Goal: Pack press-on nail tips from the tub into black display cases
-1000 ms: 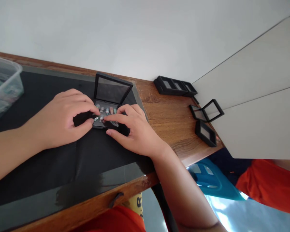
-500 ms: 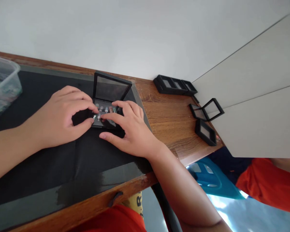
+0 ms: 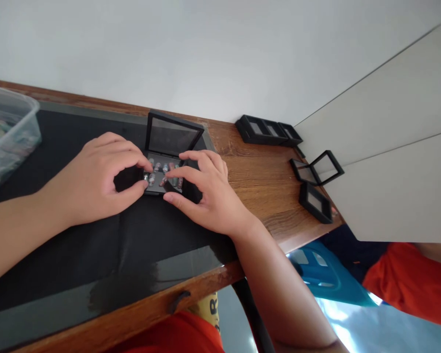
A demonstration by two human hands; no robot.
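Note:
A small black display case [image 3: 161, 192] lies on the dark mat with its clear-windowed lid [image 3: 172, 135] raised at the back. Inside are several small shiny decorated pieces [image 3: 165, 167] that look like press-on nails, in rough rows. At the case's left edge my left hand [image 3: 106, 179] has thumb and index finger on either side of a greenish press-on nail [image 3: 146, 176]. My right hand [image 3: 209, 193] reaches over the right part, fingers spread, index tip touching or just above a nail in the front row. Its palm and fingers hide some of the case's right side.
A clear plastic tub [image 3: 12, 142] of small packets stands at the left. Black cases [image 3: 264, 131] line the wall; another stands open [image 3: 318, 169] beside a closed one [image 3: 315, 203]. A person in an orange garment [image 3: 407, 282] is at the right, near a blue chair [image 3: 327, 274].
My right index finger has moved right along the front row, uncovering more nails. My left thumb and index finger stay at the case's left edge. The whole view has shifted slightly.

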